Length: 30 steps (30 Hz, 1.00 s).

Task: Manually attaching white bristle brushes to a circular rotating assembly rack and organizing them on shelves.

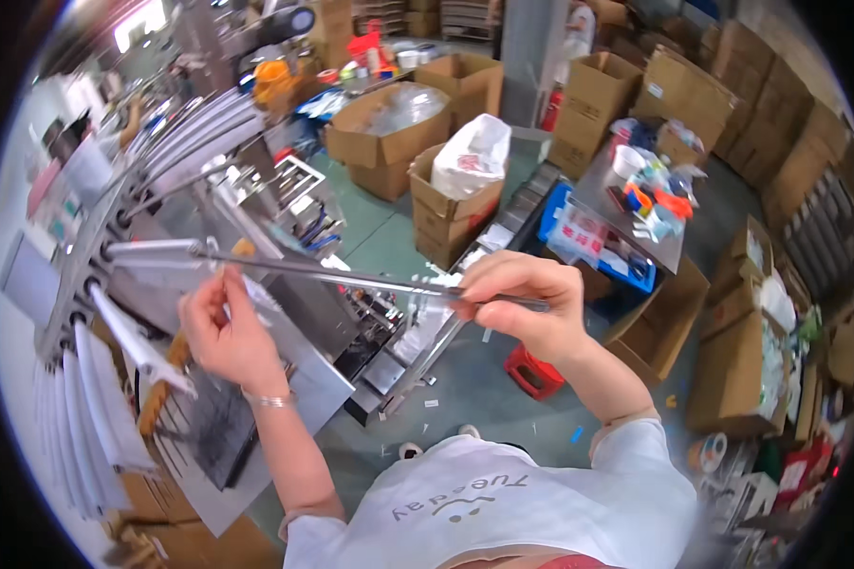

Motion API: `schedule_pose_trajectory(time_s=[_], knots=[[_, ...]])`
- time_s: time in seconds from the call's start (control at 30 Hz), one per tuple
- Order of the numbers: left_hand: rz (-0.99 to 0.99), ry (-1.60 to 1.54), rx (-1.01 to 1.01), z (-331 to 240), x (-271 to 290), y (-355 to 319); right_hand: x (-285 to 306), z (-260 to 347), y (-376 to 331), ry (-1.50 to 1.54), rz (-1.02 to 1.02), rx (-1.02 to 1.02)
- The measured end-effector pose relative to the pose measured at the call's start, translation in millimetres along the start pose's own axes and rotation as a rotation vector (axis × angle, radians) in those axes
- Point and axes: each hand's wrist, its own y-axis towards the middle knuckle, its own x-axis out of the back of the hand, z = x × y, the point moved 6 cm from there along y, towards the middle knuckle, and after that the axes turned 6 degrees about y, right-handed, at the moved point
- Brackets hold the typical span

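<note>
My right hand pinches a thin metal rod between thumb and fingers, close to its right end. The rod runs leftward, nearly level at chest height, toward a white roll mounted on a metal rack. My left hand is just under the rod's left part, its thumb and forefinger closed together. Whether those fingertips touch the rod or hold something small cannot be made out. Below and left of that hand, more white rolls stick out from the rack.
A machine with a metal frame stands ahead. Open cardboard boxes lie beyond it, one holding a white sack. At right is a cluttered table. A red plastic stool and scraps lie on the green floor.
</note>
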Motion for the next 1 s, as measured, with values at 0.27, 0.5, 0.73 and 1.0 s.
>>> schedule_pose_trajectory(time_s=[0.27, 0.5, 0.73, 1.0], knots=[[0.524, -0.607, -0.243, -58.8, -19.7, -80.1, 38.6, -4.6, -34.8, 0.077, -0.129, 0.004], [1.038, -0.924, -0.137, -103.1, -53.1, -119.6, 44.3, -28.6, -57.3, 0.249, -0.157, -0.265], [0.939, -0.815, -0.137, -129.4, -64.5, -134.7, 48.9, -40.0, -64.0, 0.315, -0.357, -0.425], [0.339, -0.217, -0.051, -84.0, -68.9, -112.1, -50.3, -4.7, -98.1, -0.918, 0.457, 0.311]])
